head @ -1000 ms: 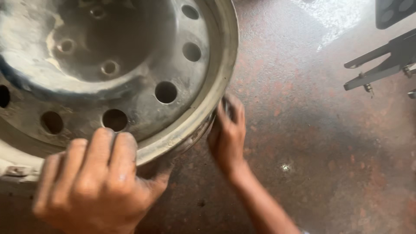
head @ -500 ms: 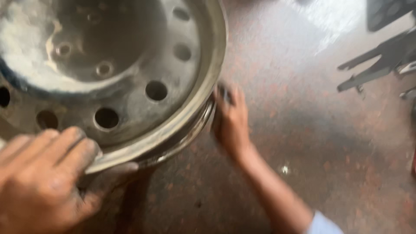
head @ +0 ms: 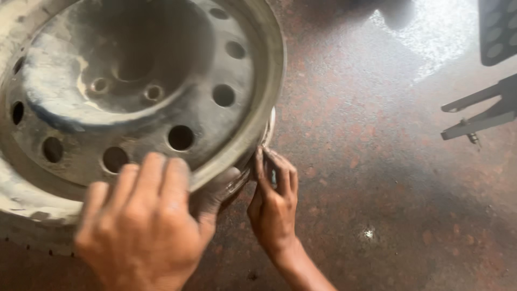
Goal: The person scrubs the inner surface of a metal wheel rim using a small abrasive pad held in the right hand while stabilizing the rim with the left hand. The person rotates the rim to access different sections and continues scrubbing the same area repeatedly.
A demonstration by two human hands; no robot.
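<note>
A worn grey steel wheel rim (head: 237, 108) with round holes fills the upper left and stands tilted on the floor. My left hand (head: 142, 226) grips its lower edge, fingers hooked over the lip and thumb underneath. My right hand (head: 274, 202) is just to the right, with its fingers together and curled against the rim's lower outer flange. Whether something small lies under those fingers cannot be told.
The floor (head: 377, 161) is reddish-brown speckled concrete with a bright patch of light (head: 431, 32) at the top. A dark metal frame (head: 479, 116) juts in from the right edge. A black perforated part (head: 498, 29) sits in the top right corner.
My left hand has slid right along the rim's lower edge and closed over it again. My right hand has stayed against the flange, shifting slightly lower.
</note>
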